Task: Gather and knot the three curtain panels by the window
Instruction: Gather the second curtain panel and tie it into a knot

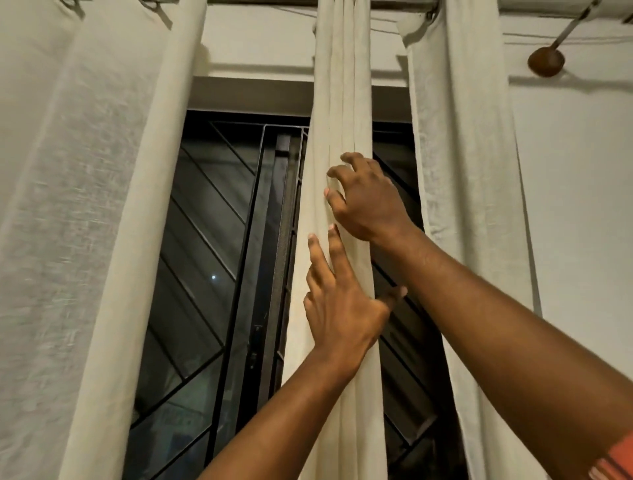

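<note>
Three cream curtain panels hang from a rod along the top. The left panel [85, 205] is wide and spread. The middle panel [342, 85] is bunched into narrow folds in front of the window. The right panel [459, 154] hangs loose beside the wall. My right hand [366, 198] is high on the middle panel, fingers curled into its folds. My left hand [339, 308] lies flat against the same panel just below, fingers spread, thumb out to the right. Neither hand clearly closes around the cloth.
Behind the panels is a dark window [212, 257] with a black metal grille of diagonal bars. The curtain rod [394, 4] runs across the top, ending in a brown knob [545, 61] at the upper right. A pale wall [582, 205] fills the right side.
</note>
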The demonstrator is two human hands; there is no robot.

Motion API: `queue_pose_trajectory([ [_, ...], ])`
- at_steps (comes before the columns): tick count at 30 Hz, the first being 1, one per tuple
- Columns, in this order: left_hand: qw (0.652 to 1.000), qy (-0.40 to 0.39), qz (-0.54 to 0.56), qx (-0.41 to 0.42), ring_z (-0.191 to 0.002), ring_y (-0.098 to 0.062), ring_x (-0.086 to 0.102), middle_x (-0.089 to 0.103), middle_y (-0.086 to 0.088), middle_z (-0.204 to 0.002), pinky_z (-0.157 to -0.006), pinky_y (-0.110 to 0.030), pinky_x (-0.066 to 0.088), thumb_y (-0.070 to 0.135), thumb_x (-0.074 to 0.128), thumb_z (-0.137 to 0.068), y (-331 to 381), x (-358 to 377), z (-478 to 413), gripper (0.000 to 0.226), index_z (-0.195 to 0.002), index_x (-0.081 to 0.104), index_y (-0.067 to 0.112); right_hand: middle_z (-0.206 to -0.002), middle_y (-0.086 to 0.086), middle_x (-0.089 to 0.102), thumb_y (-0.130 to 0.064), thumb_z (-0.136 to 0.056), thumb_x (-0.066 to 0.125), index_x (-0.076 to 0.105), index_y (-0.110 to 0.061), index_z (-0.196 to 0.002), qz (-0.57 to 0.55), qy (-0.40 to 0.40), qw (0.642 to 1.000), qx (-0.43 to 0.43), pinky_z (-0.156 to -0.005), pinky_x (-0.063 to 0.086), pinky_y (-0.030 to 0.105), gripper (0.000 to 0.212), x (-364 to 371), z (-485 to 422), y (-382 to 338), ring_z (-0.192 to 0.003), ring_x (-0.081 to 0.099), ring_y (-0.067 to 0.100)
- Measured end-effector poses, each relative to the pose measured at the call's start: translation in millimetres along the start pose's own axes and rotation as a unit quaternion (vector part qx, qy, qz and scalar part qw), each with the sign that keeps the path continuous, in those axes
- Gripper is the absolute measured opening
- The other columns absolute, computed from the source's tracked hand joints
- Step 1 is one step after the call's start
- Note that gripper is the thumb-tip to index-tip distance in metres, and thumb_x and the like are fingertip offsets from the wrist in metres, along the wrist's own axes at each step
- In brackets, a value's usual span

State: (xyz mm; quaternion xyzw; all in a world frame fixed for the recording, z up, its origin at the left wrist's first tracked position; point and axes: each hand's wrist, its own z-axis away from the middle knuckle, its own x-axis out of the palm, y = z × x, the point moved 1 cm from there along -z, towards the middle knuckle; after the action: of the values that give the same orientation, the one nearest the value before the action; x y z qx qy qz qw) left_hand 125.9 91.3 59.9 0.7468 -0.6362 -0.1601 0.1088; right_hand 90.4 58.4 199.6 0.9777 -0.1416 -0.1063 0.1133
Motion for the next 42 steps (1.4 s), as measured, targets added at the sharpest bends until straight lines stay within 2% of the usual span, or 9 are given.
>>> queue_pose_trajectory([
  [4,0.998,0.012,-0.055,0.009,-0.145,-0.033,-0.002,-0.043,-0.002,-0.148,-0.108,-0.054,0.027,0.066,0.067,-0.070,6,11,-21,0.124,-0.146,-0.024,0.031,-0.154,0.004,0.027,-0.038,-0.094,0.046,0.045,-0.021,-0.138,0.037,-0.038,0.999,-0.005,-0.107,0.033,0.052,0.047,-8,-28,5,-0.142,0.024,0.027],
  [7,0.996,0.023,-0.086,0.018,-0.141,-0.033,0.014,-0.036,-0.005,-0.151,-0.102,-0.046,0.037,0.051,0.072,-0.075,5,15,-34,0.122,-0.145,-0.026,0.030,-0.157,0.004,0.021,-0.038,-0.094,0.047,0.040,-0.023,-0.142,0.072,-0.054,0.995,-0.029,-0.107,0.032,0.055,0.051,-7,-45,4,-0.145,0.017,0.029],
  [14,0.993,0.034,-0.107,0.027,-0.094,-0.023,0.055,0.023,-0.009,-0.141,-0.065,-0.034,0.053,0.016,0.068,-0.077,-5,11,-40,0.099,-0.143,-0.004,0.031,-0.145,0.008,0.038,-0.048,-0.090,0.050,0.035,-0.028,-0.145,0.087,-0.123,0.989,-0.009,-0.094,0.043,0.045,0.060,14,-62,0,-0.125,0.044,0.031],
  [19,0.997,0.008,-0.077,-0.014,-0.085,-0.026,0.063,0.059,-0.003,-0.109,-0.072,-0.043,0.054,0.013,0.059,-0.079,-29,15,-36,0.080,-0.140,0.009,0.026,-0.107,0.005,0.061,-0.036,-0.083,0.065,0.060,-0.017,-0.114,0.029,-0.327,0.942,0.066,-0.069,0.048,0.036,0.037,37,-46,-15,-0.087,0.059,0.025],
  [23,0.998,0.023,-0.050,-0.009,-0.077,-0.026,0.064,0.062,-0.002,-0.104,-0.068,-0.045,0.056,0.017,0.058,-0.080,-42,17,-31,0.069,-0.133,0.015,0.027,-0.112,0.006,0.062,-0.033,-0.085,0.059,0.057,-0.017,-0.119,0.123,-0.265,0.955,0.051,-0.077,0.049,0.036,0.038,35,-45,-17,-0.094,0.059,0.026],
  [28,0.998,0.031,-0.048,0.022,-0.089,-0.022,0.061,0.047,0.000,-0.126,-0.072,-0.040,0.054,0.032,0.062,-0.082,-37,17,-30,0.077,-0.141,0.011,0.028,-0.121,0.010,0.055,-0.035,-0.086,0.051,0.050,-0.023,-0.128,0.212,-0.131,0.968,0.017,-0.088,0.049,0.049,0.044,28,-59,-11,-0.110,0.053,0.033],
  [34,0.998,-0.006,-0.057,0.018,-0.085,-0.026,0.064,0.060,-0.002,-0.109,-0.074,-0.044,0.054,0.021,0.060,-0.085,-37,25,-38,0.071,-0.140,0.015,0.026,-0.095,0.006,0.054,-0.025,-0.090,0.051,0.057,-0.013,-0.112,0.184,-0.235,0.953,0.045,-0.069,0.047,0.035,0.026,38,-42,-12,-0.081,0.055,0.025],
  [37,0.996,-0.053,-0.077,-0.014,-0.084,-0.028,0.064,0.064,-0.007,-0.097,-0.076,-0.044,0.055,0.020,0.050,-0.092,-55,34,-27,0.048,-0.135,0.030,0.017,-0.096,0.008,0.057,-0.022,-0.089,0.056,0.055,-0.013,-0.102,0.085,-0.299,0.947,0.086,-0.065,0.048,0.034,0.016,57,-2,-19,-0.077,0.055,0.022],
  [42,0.972,-0.193,-0.102,-0.082,-0.104,-0.018,0.061,0.062,-0.002,-0.118,-0.084,-0.022,0.044,0.029,0.041,-0.099,-113,57,63,0.028,-0.122,0.052,0.018,-0.102,0.008,0.061,-0.028,-0.089,0.060,0.056,-0.013,-0.105,0.050,-0.438,0.897,0.039,-0.071,0.047,0.033,0.023,102,115,-47,-0.084,0.058,0.024],
])
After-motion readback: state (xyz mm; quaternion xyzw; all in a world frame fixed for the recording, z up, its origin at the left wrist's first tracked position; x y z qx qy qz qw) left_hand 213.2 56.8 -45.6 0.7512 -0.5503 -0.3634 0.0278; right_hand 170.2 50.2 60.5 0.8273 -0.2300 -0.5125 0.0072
